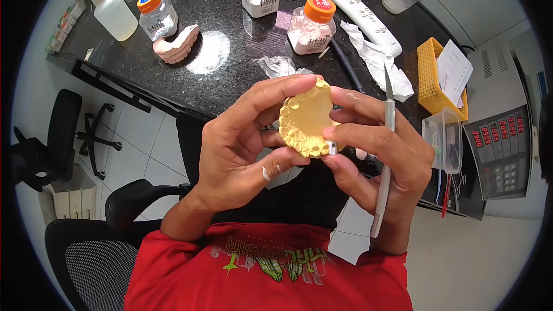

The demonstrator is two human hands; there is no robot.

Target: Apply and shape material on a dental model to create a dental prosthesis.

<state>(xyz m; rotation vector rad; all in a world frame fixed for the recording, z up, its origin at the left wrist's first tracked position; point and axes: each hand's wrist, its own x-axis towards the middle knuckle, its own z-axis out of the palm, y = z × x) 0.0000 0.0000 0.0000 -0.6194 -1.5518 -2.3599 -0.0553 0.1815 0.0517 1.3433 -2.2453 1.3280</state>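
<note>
Both hands grasp the yellow dental cast (306, 120): left hand (242, 147) at 9 o'clock, right hand (374, 150) at 3 o'clock. The right hand also grips a thin knife (385, 155).

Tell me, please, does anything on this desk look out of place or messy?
Only slightly: two crumpled white tissues lie loose on the black stone desk, and a pink dental cast sits unattended. The yellow plaster cast looks intact in both hands.

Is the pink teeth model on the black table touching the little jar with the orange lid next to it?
Cannot tell. In the head view the pink teeth model lies right against the orange-lidded jar, with no plain gap or contact visible.
</note>
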